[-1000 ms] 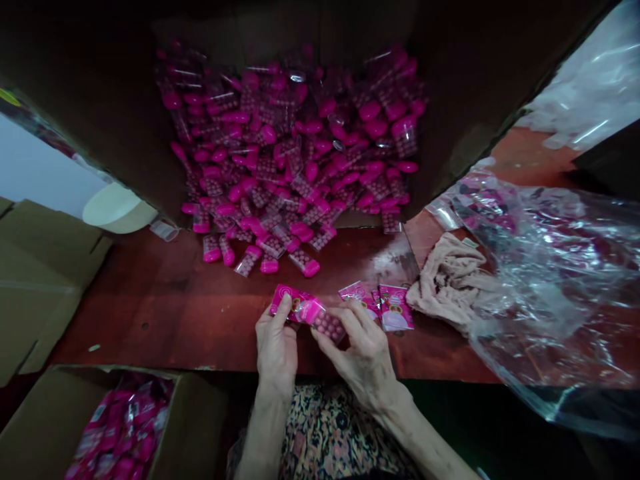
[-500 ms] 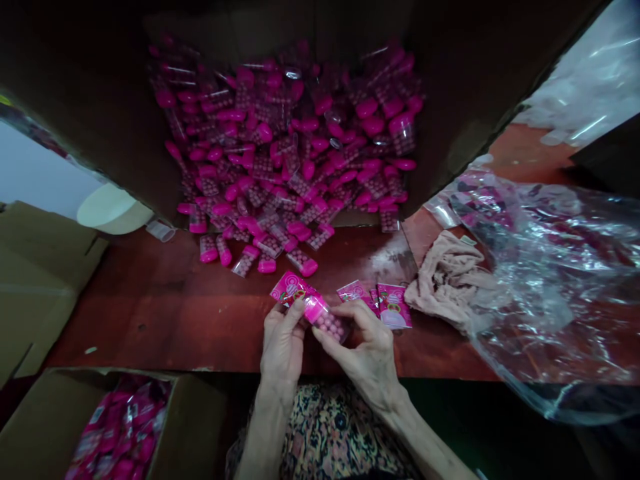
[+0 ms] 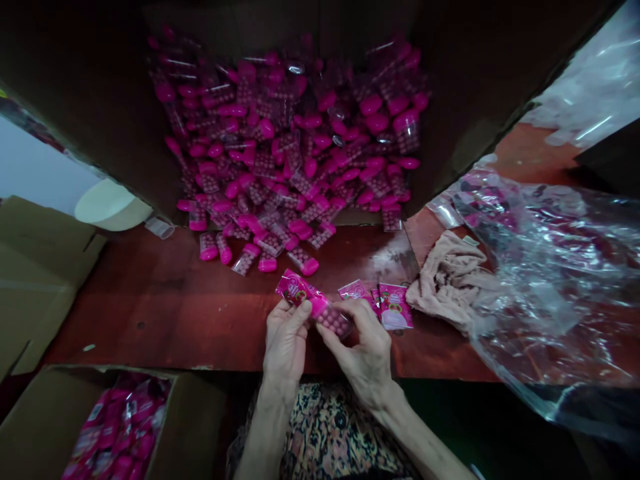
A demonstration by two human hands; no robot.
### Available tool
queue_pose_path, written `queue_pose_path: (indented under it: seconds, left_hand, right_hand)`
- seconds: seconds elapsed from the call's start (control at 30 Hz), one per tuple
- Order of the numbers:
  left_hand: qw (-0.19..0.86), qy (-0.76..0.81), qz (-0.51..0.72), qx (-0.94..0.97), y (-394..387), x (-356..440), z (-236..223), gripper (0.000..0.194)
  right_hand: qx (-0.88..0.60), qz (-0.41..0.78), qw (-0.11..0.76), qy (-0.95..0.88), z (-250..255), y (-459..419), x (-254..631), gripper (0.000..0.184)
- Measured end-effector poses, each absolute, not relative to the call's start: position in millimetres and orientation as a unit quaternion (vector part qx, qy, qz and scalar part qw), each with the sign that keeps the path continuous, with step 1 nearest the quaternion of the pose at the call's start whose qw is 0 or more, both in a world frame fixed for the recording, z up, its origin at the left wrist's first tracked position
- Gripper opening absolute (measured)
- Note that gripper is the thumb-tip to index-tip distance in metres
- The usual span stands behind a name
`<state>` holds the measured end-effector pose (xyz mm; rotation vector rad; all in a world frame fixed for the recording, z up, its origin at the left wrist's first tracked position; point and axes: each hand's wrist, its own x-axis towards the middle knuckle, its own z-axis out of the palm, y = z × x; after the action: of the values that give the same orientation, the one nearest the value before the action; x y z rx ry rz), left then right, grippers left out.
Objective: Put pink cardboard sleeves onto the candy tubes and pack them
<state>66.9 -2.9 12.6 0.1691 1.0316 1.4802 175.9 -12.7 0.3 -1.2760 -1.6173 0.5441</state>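
Note:
My left hand (image 3: 289, 337) pinches a small printed pink packet (image 3: 295, 287), its thumb lying on top. In my right hand (image 3: 364, 341), between thumb and fingers, is a clear candy bottle (image 3: 334, 321) with a pink cap and round pink balls inside. The bottle's cap end meets the packet near my left thumb; whether it is inside the packet or against it I cannot tell. Right of my hands, several flat pink packets (image 3: 395, 307) lie on the red table (image 3: 200, 310).
A large cardboard box (image 3: 457, 120) lies open toward me, spilling capped bottles (image 3: 280, 167). At lower left stands a carton (image 3: 195, 413) of filled pink packs (image 3: 120, 427). A crumpled cloth (image 3: 445, 280) and clear plastic bag (image 3: 565, 300) lie right, a white bowl (image 3: 113, 205) left.
The packet and bottle have turned slightly and now lie more in one line, with the cap more overlapped by the packet. Both hands keep their hold.

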Motion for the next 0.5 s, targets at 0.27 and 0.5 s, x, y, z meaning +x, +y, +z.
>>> queue_pose_path:
  seconds: [0.27,0.5]
  left_hand:
    - [0.613,0.453,0.642,0.087,-2.1,70.5,16.6,0.02]
    - [0.642,0.436,0.624,0.095,-2.9,73.4,15.8,0.022]
  right_hand:
    - [-0.525,0.447,0.51,-0.515,-6.9,-19.1,173.7,0.026]
    - [-0.518,0.551,0.523,-0.391,0.6,-13.9,176.5,0.032]
